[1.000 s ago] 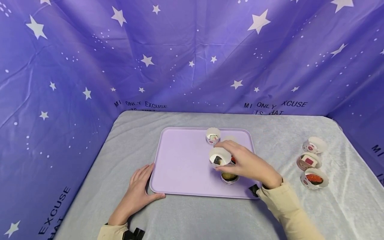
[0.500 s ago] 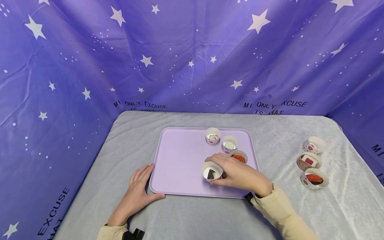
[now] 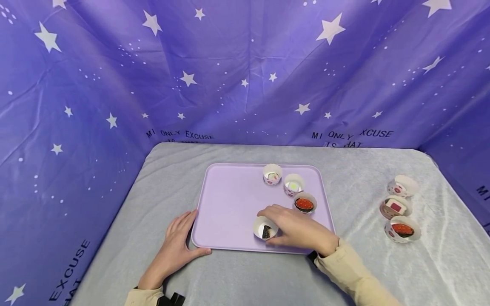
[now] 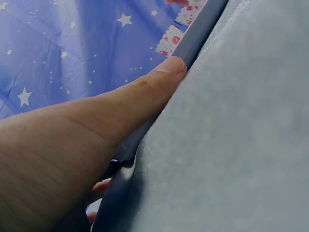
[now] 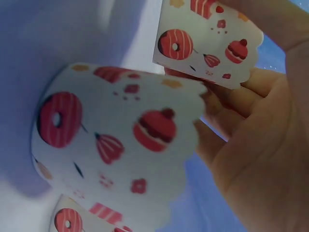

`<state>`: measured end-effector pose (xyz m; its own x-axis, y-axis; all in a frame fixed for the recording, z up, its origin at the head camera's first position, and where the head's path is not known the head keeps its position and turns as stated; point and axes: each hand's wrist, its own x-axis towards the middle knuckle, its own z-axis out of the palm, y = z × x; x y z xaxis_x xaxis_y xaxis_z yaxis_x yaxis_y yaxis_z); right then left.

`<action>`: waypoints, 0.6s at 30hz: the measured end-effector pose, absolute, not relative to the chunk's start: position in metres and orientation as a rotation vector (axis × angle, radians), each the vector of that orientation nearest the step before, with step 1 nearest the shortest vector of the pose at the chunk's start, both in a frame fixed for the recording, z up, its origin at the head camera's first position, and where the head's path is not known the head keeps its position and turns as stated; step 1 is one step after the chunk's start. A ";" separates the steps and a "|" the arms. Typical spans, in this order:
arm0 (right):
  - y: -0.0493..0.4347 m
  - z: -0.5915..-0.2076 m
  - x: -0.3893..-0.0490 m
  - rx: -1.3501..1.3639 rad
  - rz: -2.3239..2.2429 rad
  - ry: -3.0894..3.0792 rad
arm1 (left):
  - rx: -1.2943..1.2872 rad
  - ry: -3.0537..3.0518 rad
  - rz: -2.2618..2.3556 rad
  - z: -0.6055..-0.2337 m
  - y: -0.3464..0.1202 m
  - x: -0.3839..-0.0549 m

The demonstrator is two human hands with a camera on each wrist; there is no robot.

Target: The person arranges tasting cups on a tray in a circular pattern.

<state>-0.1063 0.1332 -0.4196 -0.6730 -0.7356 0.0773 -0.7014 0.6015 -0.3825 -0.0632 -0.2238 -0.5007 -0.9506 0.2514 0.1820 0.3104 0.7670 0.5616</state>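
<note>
My right hand (image 3: 292, 229) grips a white paper baking cup (image 3: 260, 230) by its side, low over the front of the lilac tray (image 3: 226, 204). Inside that cup lies a small white-and-black rice ball (image 3: 266, 231). The right wrist view shows the gripped cup (image 5: 207, 46) between thumb and fingers, its wall printed with donuts and cupcakes. Another printed cup (image 5: 111, 130) stands close in front of the camera; in the head view the hand hides it. At the tray's front left corner, my left hand (image 3: 174, 244) rests with straight fingers along the side and thumb (image 4: 159, 79) on the front rim.
Along the tray's right part stand a cup with a pale roll (image 3: 272, 175), one with a yellow-green-centred piece (image 3: 294, 185) and one with red roe sushi (image 3: 304, 205). Three more filled cups (image 3: 402, 229) stand on the grey cloth (image 3: 356, 191) at the right. A purple star curtain (image 3: 245, 85) hangs behind.
My right hand has carried the gripped cup towards the tray's front edge and slightly left, uncovering the pale-filled and red roe cups. The left hand has stayed at the corner.
</note>
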 end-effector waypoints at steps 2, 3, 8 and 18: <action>0.133 -0.422 -0.106 -1.233 -0.574 2.746 | -0.452 -2.866 -0.937 -0.501 -0.224 -0.063; 0.133 -0.423 -0.105 -1.235 -0.567 2.753 | -0.448 -2.868 -0.938 -0.501 -0.224 -0.063; 0.133 -0.427 -0.105 -1.232 -0.536 2.775 | -0.446 -2.872 -0.941 -0.501 -0.224 -0.062; 0.136 -0.431 -0.104 -1.260 -0.534 2.782 | -0.456 -2.861 -0.937 -0.501 -0.222 -0.063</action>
